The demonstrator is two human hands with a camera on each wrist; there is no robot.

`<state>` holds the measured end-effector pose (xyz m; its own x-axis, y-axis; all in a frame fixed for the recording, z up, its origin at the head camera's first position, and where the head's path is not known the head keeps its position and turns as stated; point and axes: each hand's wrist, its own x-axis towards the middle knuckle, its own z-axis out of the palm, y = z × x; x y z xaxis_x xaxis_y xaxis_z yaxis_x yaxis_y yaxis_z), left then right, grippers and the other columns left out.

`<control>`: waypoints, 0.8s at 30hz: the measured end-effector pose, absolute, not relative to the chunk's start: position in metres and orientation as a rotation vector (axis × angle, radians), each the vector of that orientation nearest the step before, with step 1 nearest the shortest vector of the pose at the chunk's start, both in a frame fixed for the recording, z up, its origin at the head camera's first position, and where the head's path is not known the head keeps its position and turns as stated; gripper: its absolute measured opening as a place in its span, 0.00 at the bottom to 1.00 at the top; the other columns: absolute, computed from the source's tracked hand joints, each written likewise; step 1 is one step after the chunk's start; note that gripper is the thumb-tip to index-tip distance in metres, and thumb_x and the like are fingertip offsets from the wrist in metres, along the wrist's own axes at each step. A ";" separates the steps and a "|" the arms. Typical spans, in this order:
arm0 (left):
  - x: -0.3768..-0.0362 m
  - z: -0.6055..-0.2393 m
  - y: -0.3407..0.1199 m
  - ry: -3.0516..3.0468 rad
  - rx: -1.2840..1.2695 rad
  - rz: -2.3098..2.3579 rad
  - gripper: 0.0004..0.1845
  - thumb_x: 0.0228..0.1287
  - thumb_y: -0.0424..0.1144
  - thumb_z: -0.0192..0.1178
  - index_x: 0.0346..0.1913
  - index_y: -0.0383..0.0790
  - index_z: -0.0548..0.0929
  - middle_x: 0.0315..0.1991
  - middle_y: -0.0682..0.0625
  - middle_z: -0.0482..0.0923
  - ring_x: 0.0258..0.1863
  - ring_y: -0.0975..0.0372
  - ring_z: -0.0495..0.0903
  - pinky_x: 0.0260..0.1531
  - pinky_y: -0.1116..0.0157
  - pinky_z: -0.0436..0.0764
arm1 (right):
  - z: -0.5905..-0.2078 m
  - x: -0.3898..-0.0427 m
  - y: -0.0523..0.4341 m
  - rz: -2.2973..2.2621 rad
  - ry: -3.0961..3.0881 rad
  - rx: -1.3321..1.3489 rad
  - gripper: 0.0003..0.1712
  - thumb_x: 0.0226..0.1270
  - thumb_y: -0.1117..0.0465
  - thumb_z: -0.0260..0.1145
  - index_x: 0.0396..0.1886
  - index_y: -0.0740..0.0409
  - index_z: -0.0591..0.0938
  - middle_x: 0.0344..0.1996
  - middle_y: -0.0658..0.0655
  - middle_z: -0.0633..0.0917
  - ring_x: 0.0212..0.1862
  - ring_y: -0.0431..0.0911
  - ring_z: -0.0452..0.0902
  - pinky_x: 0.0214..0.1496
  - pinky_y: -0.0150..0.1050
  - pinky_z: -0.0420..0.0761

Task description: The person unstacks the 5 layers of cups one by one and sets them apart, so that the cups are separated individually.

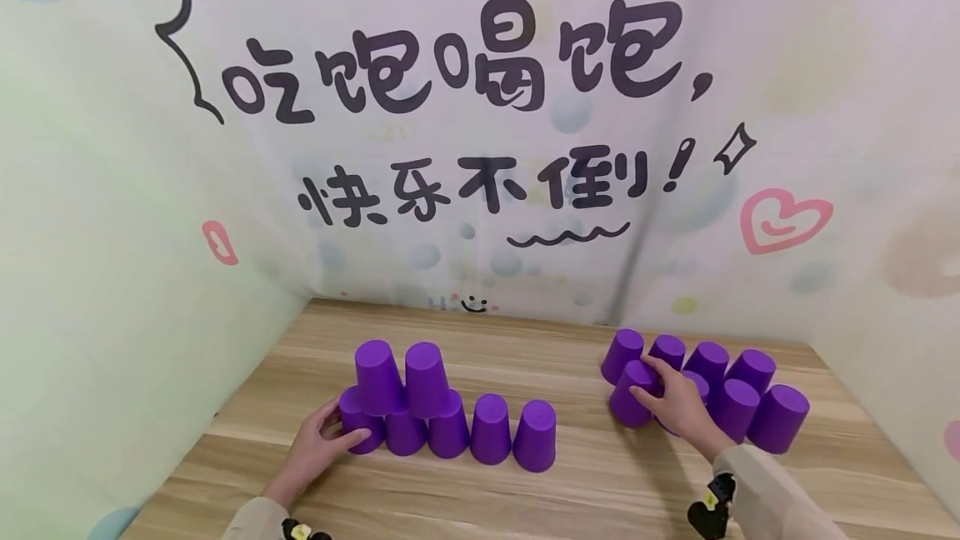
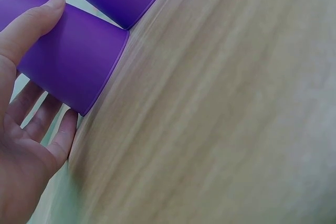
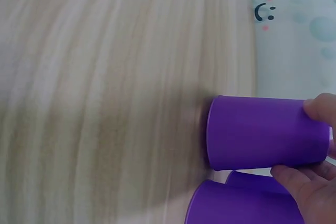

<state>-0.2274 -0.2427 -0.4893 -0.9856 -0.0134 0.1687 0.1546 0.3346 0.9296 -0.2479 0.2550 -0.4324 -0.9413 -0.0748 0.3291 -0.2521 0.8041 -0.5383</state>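
Observation:
On the left of the table, several upside-down purple cups stand in a row, with two more cups, one [image 1: 378, 377] beside the other [image 1: 425, 380], stacked on the row's left part. My left hand [image 1: 311, 448] holds the leftmost bottom cup [image 2: 79, 56], thumb on its near side and fingers around the outer side. At the right, my right hand [image 1: 681, 407] grips the upper part of the front-left purple cup [image 1: 627, 405] of a cluster between thumb and fingers. In the right wrist view this cup [image 3: 262, 132] is upside down, its rim at or close to the table; I cannot tell which.
Several other upside-down purple cups, such as the front-right one [image 1: 780, 422], stand around and behind my right hand. The row's right end cup [image 1: 535, 437] sits mid-table. A printed cloth backdrop [image 1: 480, 273] rises behind the wooden table [image 1: 450, 507] and along its sides.

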 end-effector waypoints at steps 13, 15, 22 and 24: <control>-0.227 -0.490 -0.243 -2.435 -0.135 -1.737 0.33 0.46 0.30 0.66 0.58 0.28 0.67 0.49 0.36 0.72 0.41 0.72 0.71 0.42 0.75 0.74 | -0.433 -0.248 0.254 0.855 -2.739 0.235 0.30 0.54 0.64 0.65 0.54 0.76 0.67 0.45 0.75 0.74 0.45 0.63 0.72 0.45 0.54 0.74; -0.227 -0.490 -0.243 -2.435 -0.134 -1.730 0.33 0.46 0.31 0.66 0.58 0.28 0.67 0.48 0.36 0.72 0.40 0.72 0.71 0.42 0.74 0.74 | -0.433 -0.248 0.254 0.841 -2.742 0.234 0.30 0.53 0.65 0.65 0.54 0.76 0.67 0.45 0.75 0.74 0.45 0.64 0.72 0.45 0.55 0.73; -0.228 -0.490 -0.243 -2.434 -0.127 -1.728 0.33 0.46 0.31 0.67 0.57 0.28 0.67 0.47 0.36 0.73 0.41 0.69 0.72 0.43 0.71 0.75 | -0.431 -0.248 0.254 0.806 -2.746 0.224 0.30 0.52 0.66 0.64 0.53 0.78 0.67 0.46 0.76 0.73 0.46 0.65 0.71 0.46 0.56 0.72; -0.228 -0.490 -0.243 -2.436 -0.131 -1.727 0.33 0.46 0.31 0.67 0.57 0.28 0.67 0.47 0.36 0.73 0.41 0.70 0.72 0.43 0.72 0.75 | -0.431 -0.248 0.253 0.806 -2.750 0.222 0.30 0.52 0.66 0.64 0.53 0.78 0.67 0.46 0.76 0.73 0.46 0.65 0.70 0.47 0.56 0.72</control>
